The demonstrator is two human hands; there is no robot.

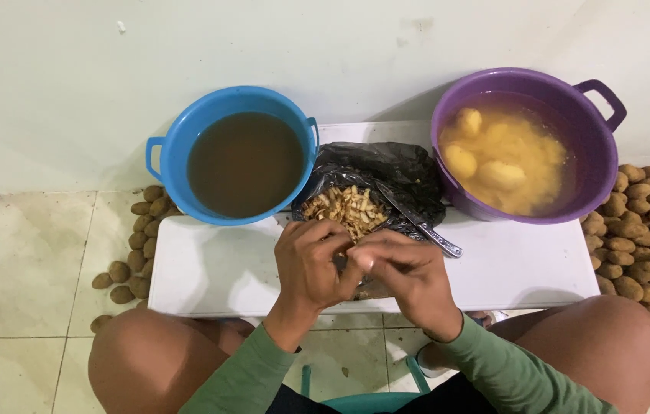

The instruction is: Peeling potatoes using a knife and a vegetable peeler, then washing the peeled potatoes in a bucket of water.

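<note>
My left hand (311,264) and my right hand (411,277) meet over the front of a low white table (210,268), fingers curled and fingertips touching. Whatever lies between the fingers is hidden. Just beyond them a black plastic bag (386,172) lies open with a heap of pale brown peelings (344,208) on it. A metal knife (421,224) rests on the bag's right side, its handle pointing at my right hand. A blue basin (179,138) of murky brown water stands at the left. A purple basin (593,165) at the right holds peeled yellow potatoes (497,175) in water.
Unpeeled brown potatoes lie heaped on the tiled floor to the right (647,230) and in a smaller pile at the table's left end (141,238). A pale wall rises right behind the basins. My bare knees flank the table's front edge.
</note>
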